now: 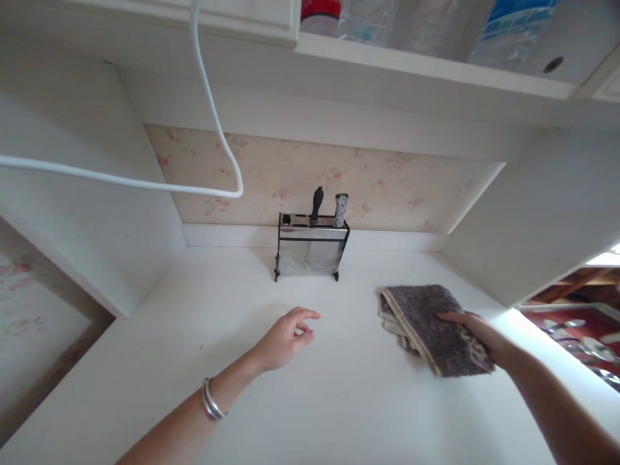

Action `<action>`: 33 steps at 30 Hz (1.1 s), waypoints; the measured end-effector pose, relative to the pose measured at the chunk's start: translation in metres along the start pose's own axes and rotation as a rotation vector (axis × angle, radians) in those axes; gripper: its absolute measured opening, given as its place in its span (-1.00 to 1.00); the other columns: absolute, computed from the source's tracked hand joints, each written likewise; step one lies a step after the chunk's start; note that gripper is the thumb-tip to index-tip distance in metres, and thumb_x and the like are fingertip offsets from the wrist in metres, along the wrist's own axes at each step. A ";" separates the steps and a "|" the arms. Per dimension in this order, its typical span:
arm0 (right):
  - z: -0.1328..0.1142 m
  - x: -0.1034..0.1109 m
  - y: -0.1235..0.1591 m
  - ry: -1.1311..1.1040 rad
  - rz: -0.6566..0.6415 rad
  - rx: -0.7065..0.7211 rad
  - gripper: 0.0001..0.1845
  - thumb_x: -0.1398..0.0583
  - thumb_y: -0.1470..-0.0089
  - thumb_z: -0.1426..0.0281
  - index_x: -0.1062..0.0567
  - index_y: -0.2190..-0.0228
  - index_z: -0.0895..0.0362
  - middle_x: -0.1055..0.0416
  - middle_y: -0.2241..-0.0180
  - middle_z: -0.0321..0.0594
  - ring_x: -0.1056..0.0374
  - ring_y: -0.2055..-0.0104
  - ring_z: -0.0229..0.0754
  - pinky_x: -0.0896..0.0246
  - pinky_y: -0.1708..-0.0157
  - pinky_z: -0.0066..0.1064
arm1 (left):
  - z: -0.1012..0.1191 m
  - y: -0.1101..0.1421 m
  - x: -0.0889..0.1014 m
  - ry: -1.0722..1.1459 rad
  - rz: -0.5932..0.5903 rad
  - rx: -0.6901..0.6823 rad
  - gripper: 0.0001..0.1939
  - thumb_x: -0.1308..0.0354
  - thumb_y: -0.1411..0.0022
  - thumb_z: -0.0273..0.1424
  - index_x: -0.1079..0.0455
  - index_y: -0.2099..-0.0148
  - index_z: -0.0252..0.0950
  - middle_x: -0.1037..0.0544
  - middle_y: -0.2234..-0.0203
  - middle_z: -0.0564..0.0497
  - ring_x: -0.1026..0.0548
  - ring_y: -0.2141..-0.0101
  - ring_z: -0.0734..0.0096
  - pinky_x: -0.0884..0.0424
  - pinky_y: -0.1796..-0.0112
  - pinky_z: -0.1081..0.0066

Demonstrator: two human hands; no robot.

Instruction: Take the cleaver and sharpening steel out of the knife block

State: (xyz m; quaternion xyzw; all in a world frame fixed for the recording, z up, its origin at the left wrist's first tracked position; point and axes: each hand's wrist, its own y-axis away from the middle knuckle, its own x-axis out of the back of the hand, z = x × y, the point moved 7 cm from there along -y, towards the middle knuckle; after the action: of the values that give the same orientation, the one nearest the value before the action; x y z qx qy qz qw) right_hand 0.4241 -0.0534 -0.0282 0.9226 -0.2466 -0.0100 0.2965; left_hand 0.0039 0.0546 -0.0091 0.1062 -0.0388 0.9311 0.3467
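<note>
- A grey-brown folded towel [426,329] is gripped at its right side by the right hand [477,329]; one finger is laid across its plush upper face, while the part of the grip beneath is hidden.
- The towel is held over the right part of the white countertop [314,413]; whether the surface is touched by it cannot be told. Its layered, beige-edged folds are turned to the left, and a pale pattern is seen near the gripping hand.
- The left hand [285,339] is held above the middle of the countertop, well apart from the towel, with the fingers loosely curled and the thumb parted from them.
- Silver bangles [212,400] are worn on the left wrist.
- A knife block [310,255] with a clear front is stood at the back of the countertop, beyond both hands. A black handle [317,203] and a speckled grey handle [341,210] are held upright in its top.
- The wall behind is covered with floral wallpaper [271,171].
- A white cable [238,183] is seen bent across the upper left.
- Overhead, a red-and-white container [320,11] and a blue-marked plastic package [518,26] are kept in a cabinet [431,68].
</note>
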 end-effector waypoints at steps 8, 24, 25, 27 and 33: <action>-0.018 -0.224 0.084 -0.365 -0.639 -0.035 -0.59 -0.24 0.03 0.36 -0.45 0.10 0.21 -0.55 0.25 -0.02 -0.48 0.18 0.03 -0.33 0.08 -0.13 | -0.015 0.016 0.016 0.426 0.154 0.207 -0.38 -0.16 -0.17 -0.08 -0.16 -0.21 -0.14 -0.21 -0.23 -0.12 -0.25 -0.17 0.19 -0.23 -0.10 0.22; 0.039 -0.429 0.177 -0.068 -1.266 -0.117 -0.32 -0.38 0.15 0.27 -0.35 -0.02 0.11 -0.44 0.07 -0.13 -0.44 0.19 -0.22 -0.28 0.05 -0.29 | -0.032 0.182 0.211 -0.162 0.736 0.361 -0.41 -0.15 -0.10 -0.03 -0.34 -0.09 -0.27 -0.49 0.00 -0.16 -0.41 -0.04 -0.01 -0.34 -0.02 0.10; 0.046 -0.426 0.168 0.000 -1.200 -0.113 -0.27 -0.41 0.20 0.28 -0.35 -0.02 0.14 -0.43 0.06 -0.12 -0.45 0.20 -0.23 -0.27 0.03 -0.30 | -0.036 0.188 0.221 -0.309 0.749 0.380 -0.36 -0.16 -0.07 -0.02 -0.33 -0.10 -0.31 -0.45 -0.05 -0.22 -0.36 -0.09 -0.04 -0.27 -0.08 0.07; 0.055 -0.416 0.152 0.106 -1.101 -0.080 -0.25 -0.44 0.28 0.28 -0.38 0.01 0.19 -0.45 0.09 -0.09 -0.46 0.25 -0.23 -0.29 0.04 -0.31 | -0.039 0.196 0.229 -0.545 0.806 0.383 -0.25 -0.14 -0.06 0.00 -0.23 -0.17 -0.40 -0.35 -0.12 -0.31 -0.30 -0.13 -0.09 -0.18 -0.13 0.02; 0.050 -0.381 0.122 0.167 -0.957 0.119 -0.48 -0.39 0.28 0.10 -0.49 0.39 0.26 -0.53 0.36 -0.07 -0.47 0.43 -0.21 -0.35 0.44 -0.39 | -0.024 0.175 0.180 -0.703 0.771 0.188 -0.39 0.03 -0.25 -0.08 -0.12 -0.25 -0.26 -0.27 -0.18 -0.17 -0.23 -0.19 0.14 -0.14 -0.18 0.14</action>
State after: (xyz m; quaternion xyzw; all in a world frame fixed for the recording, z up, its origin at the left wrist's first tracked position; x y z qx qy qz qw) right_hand 0.0266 0.0089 -0.0509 0.9454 0.2295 -0.0569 0.2243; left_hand -0.2473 0.0404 0.0078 0.4207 -0.1054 0.8986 -0.0656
